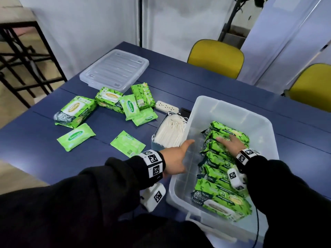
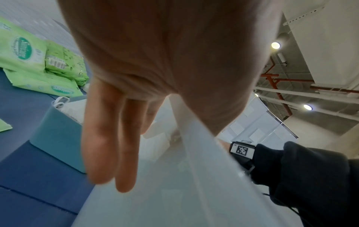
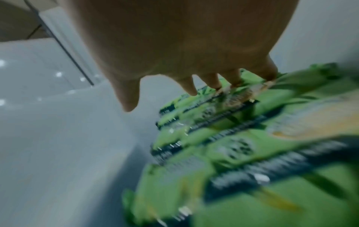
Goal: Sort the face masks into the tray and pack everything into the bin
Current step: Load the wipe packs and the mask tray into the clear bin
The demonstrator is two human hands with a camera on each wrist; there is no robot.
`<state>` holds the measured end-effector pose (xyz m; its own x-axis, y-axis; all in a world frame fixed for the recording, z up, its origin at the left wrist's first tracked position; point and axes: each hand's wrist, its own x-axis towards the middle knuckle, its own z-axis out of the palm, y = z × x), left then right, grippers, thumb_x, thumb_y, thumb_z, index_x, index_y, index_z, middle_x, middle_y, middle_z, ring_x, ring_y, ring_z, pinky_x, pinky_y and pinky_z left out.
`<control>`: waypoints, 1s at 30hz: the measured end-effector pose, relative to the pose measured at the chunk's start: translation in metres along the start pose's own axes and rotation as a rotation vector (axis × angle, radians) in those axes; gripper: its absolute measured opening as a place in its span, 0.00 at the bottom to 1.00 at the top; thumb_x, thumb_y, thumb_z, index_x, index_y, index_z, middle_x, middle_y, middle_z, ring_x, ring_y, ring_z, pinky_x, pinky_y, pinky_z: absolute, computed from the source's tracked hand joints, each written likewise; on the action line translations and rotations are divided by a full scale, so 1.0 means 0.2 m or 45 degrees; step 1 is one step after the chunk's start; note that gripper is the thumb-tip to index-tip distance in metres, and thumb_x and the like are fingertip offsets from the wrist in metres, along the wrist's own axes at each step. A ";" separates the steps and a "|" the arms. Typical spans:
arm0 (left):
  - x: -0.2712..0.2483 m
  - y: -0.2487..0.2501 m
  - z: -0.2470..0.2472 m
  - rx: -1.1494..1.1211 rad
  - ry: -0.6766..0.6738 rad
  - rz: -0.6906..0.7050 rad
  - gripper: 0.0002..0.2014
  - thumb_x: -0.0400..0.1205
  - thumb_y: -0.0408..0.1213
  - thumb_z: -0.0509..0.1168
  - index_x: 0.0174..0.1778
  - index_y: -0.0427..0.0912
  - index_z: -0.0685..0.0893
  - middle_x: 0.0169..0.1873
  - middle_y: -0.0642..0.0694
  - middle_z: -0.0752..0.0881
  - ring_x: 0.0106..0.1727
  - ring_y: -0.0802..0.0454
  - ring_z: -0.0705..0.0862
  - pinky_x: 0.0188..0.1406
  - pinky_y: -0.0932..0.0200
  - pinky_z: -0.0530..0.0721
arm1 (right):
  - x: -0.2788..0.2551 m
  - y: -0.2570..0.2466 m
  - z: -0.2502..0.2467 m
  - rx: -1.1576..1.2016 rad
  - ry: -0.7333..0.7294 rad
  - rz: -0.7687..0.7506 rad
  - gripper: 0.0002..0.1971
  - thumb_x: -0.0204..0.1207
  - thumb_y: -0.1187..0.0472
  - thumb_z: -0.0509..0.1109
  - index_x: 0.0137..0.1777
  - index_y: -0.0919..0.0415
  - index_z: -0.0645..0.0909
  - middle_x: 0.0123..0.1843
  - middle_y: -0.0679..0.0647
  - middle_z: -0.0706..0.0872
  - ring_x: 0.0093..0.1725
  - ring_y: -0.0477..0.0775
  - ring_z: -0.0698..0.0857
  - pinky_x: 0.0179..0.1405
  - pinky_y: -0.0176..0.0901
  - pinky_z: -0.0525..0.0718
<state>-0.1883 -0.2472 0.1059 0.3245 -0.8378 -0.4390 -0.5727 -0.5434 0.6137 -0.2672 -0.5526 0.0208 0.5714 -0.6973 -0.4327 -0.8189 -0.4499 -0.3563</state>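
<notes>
A clear plastic bin [image 1: 232,106] stands on the blue table [image 1: 197,83] at the right. A row of large green wipe packs [image 1: 223,176] stands on edge along its right side. My right hand [image 1: 231,143] lies flat on top of that row, fingers spread; the right wrist view shows its fingertips [image 3: 211,83] on the packs [image 3: 252,153]. My left hand [image 1: 176,158] straddles the bin's left rim, thumb inside and straight fingers [image 2: 108,138] down the outer wall [image 2: 174,192]. Against that wall sits a blue-grey tray [image 1: 155,145] full of white face masks [image 1: 170,133].
Loose green wipe packs lie on the table at the left: large ones [image 1: 75,111] and small flat ones [image 1: 76,138]. The clear bin lid [image 1: 114,68] lies at the back left. A white power strip [image 1: 166,107] is behind the tray. Two yellow chairs [image 1: 216,58] stand beyond the table.
</notes>
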 end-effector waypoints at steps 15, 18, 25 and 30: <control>-0.09 -1.05 -0.58 -0.383 0.576 -0.180 0.35 0.80 0.52 0.76 0.82 0.56 0.70 0.65 0.45 0.85 0.60 0.46 0.86 0.63 0.54 0.82 | -0.52 -1.35 0.12 1.099 0.004 -0.703 0.08 0.81 0.61 0.75 0.58 0.55 0.87 0.51 0.52 0.88 0.49 0.47 0.85 0.47 0.43 0.83; -0.17 -1.40 -0.77 -0.376 0.711 -0.342 0.31 0.79 0.47 0.77 0.78 0.51 0.77 0.58 0.47 0.86 0.61 0.44 0.86 0.57 0.56 0.80 | -0.48 -1.62 0.27 1.027 -0.086 -0.645 0.09 0.79 0.64 0.76 0.58 0.57 0.86 0.51 0.51 0.88 0.47 0.45 0.85 0.42 0.40 0.80; -0.31 -2.18 -1.05 -0.288 0.850 -0.693 0.29 0.80 0.47 0.77 0.76 0.43 0.79 0.68 0.38 0.83 0.70 0.39 0.81 0.67 0.50 0.75 | -0.13 -2.25 0.66 0.549 -0.108 -0.636 0.17 0.67 0.50 0.82 0.55 0.50 0.85 0.53 0.49 0.89 0.55 0.51 0.87 0.55 0.42 0.83; -0.31 -2.54 -1.11 -0.309 0.823 -0.808 0.37 0.81 0.57 0.73 0.80 0.38 0.74 0.75 0.32 0.77 0.76 0.34 0.76 0.75 0.44 0.74 | 0.10 -2.55 0.93 -0.070 -0.101 -0.717 0.20 0.80 0.52 0.75 0.70 0.57 0.81 0.68 0.56 0.86 0.67 0.58 0.83 0.60 0.43 0.76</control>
<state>0.2499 0.0689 -0.0344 0.9197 -0.2079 -0.3331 0.0037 -0.8437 0.5367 0.1713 -0.2325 0.0394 0.9211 -0.2984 -0.2501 -0.3872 -0.7699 -0.5073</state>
